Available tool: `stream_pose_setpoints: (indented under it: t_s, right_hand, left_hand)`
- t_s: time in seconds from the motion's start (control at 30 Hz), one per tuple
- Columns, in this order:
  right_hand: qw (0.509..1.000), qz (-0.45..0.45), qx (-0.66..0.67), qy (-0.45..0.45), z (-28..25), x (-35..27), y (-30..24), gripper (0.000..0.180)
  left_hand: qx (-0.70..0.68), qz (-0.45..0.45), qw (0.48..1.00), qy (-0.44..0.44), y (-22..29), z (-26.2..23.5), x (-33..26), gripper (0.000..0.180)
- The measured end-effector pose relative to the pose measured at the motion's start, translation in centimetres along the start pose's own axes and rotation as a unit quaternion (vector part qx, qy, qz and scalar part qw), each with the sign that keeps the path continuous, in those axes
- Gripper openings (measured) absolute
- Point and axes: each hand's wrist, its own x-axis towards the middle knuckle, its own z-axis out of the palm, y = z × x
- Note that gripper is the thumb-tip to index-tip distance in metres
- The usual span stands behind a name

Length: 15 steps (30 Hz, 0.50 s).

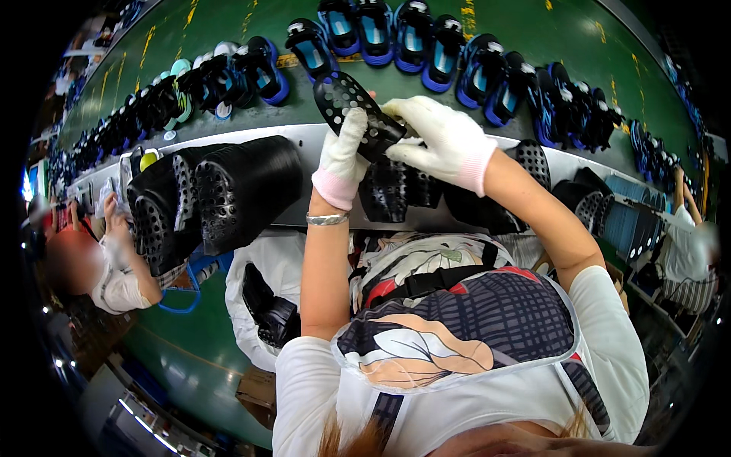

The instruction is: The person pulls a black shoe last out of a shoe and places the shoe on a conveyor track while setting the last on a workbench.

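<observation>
A black perforated plastic shoe insert [339, 95], curved and dotted with round holes, is held up in front of me above the bench. My left hand [341, 156], in a white glove with a pink cuff, is closed on its near left side, the thumb lying over the holes. My right hand [449, 143], gloved alike, pinches the insert's right end between thumb and fingers. Directly below lie more black inserts [384, 190], partly hidden by my hands. A large nested stack of similar inserts [247, 190] rests to the left of my left forearm.
Beyond the narrow grey bench [312, 141], black and blue shoes [373, 34] stand in a long curved row. More inserts [582, 198] lie at the right. A white bag [247, 305] holding black pieces hangs near my left side. Other people sit at far left and far right.
</observation>
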Motion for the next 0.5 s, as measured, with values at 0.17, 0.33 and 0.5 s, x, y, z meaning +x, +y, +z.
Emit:
stream_pose_setpoints:
  t_s: [0.17, 0.33, 0.5]
  right_hand:
    - [0.997, 0.059, -0.040, -0.044, 2.3, 5.1, -1.0, 0.048]
    - [0.985, 0.145, -0.066, -0.066, 3.1, 9.8, -2.7, 0.045]
    - [0.980, 0.186, -0.021, -0.074, 4.5, 14.2, -0.6, 0.046]
  left_hand:
    - [-0.004, 0.043, 0.997, 0.060, 1.4, -3.8, 1.8, 0.042]
    - [-0.002, 0.097, 0.991, 0.089, 2.3, -5.8, 5.0, 0.033]
    - [-0.041, 0.040, 0.992, 0.115, 2.6, -7.7, 8.0, 0.036]
